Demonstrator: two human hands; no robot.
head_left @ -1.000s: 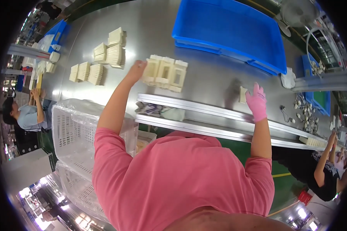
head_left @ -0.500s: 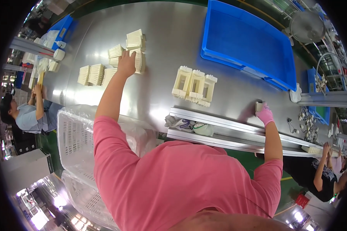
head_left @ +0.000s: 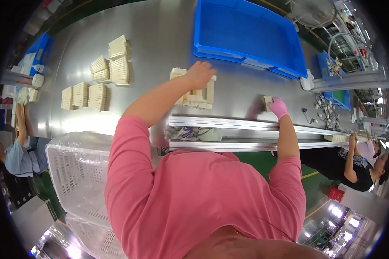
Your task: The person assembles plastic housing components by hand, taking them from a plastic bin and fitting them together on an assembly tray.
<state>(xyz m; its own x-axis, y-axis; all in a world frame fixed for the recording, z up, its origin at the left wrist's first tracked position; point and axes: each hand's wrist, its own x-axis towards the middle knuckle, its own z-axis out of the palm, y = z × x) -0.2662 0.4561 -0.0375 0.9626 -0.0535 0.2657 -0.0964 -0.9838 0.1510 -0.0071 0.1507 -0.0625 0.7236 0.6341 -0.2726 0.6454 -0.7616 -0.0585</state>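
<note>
large blue bin (head_left: 246, 32): 1 | cream ribbed stacks (head_left: 120, 71): 6, left of bin | cream frames (head_left: 209, 93): at least 2, partly hidden, below bin | metal rails (head_left: 229, 123): 2, below bin | white crates (head_left: 71, 172): 2, lower left of bin

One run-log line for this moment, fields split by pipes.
Bare left hand: over cream rectangular plastic frames | pink-gloved right hand: touching small cream block | far side: blue rectangular plastic tray
</note>
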